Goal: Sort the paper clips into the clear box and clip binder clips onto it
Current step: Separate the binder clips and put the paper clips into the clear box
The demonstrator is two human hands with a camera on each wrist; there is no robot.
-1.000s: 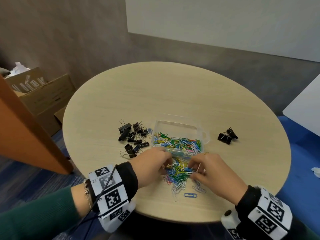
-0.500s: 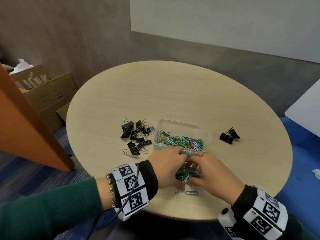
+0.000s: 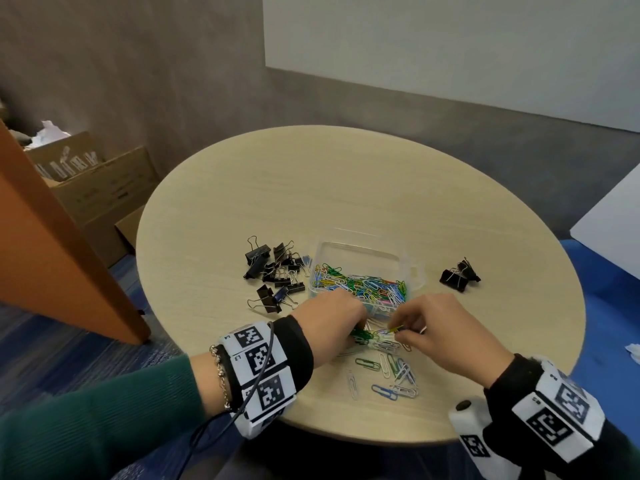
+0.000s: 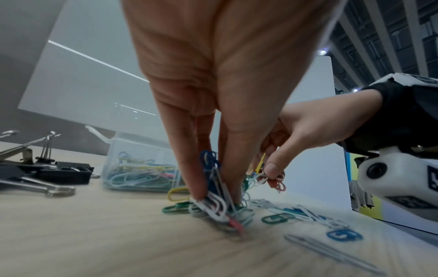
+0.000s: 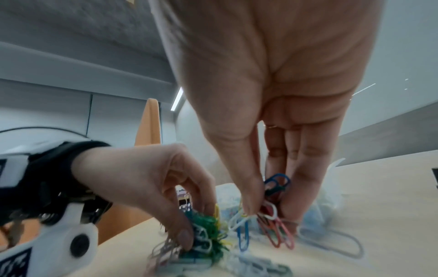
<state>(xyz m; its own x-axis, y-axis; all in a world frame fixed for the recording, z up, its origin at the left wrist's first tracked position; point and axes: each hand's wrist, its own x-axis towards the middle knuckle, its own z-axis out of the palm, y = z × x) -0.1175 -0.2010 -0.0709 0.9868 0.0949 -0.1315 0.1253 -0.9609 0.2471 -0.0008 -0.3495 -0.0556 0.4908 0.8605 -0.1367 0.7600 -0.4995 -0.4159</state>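
Left hand low over the near part of the round surface, fingers curled down, pinching a bunch of clips against the wood: green, white, blue and one red among them. Right hand just beside it on the right, thumb and fingers pinching a smaller bunch of red, white and blue clips, lifted slightly off the surface in the left wrist view. Both hands nearly touching at the fingertips, with a tangle of clips strung between the two bunches.

Loose clips scattered flat on the surface just near of the hands, green, white and blue, well short of the near edge.

Clear box just far of the hands, open at the top, lying about mid-surface, with a thick layer of mixed coloured clips heaped toward its near side. Far half of the box mostly bare. A small tab sticking out on its right end.

Pile of black binder clips left of the box, close beside its left wall, wire handles pointing every way; whether any touch the box cannot be told. Two more binder clips together right of the box, apart from it. None clipped onto the box.

Cardboard boxes on the floor at far left, beyond an orange panel.
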